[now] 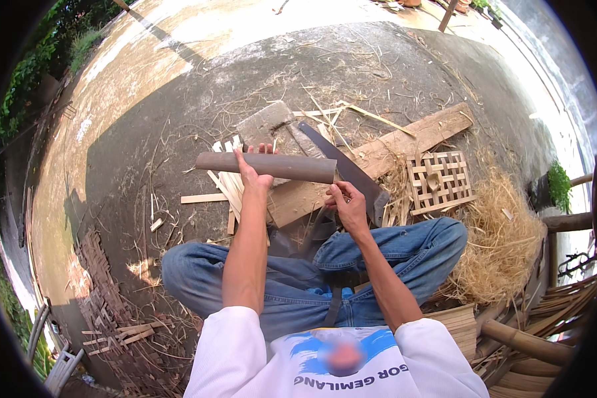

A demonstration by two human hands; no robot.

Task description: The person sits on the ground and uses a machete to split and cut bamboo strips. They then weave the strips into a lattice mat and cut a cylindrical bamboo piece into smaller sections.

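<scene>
A long brownish-grey piece, rounded like a length of bamboo or pipe (292, 167), lies level across the space above my lap. My left hand (254, 171) holds it from below near its left part, the thumb on the near side and fingertips showing beyond. Close to its right end is my right hand (348, 204), with its fingers curled in a pinch. Whether something small is between those fingers cannot be made out. Behind and below the piece, a hand saw (355, 174) with a dark blade rests across a wooden plank (404, 140).
Pale split strips (229, 189) and a flat grey block (265, 121) lie beyond my left hand. A woven lattice panel (440, 182) with a small round object on it sits to the right, beside a heap of straw-coloured shavings (501, 245). Poles (527, 341) lie at lower right.
</scene>
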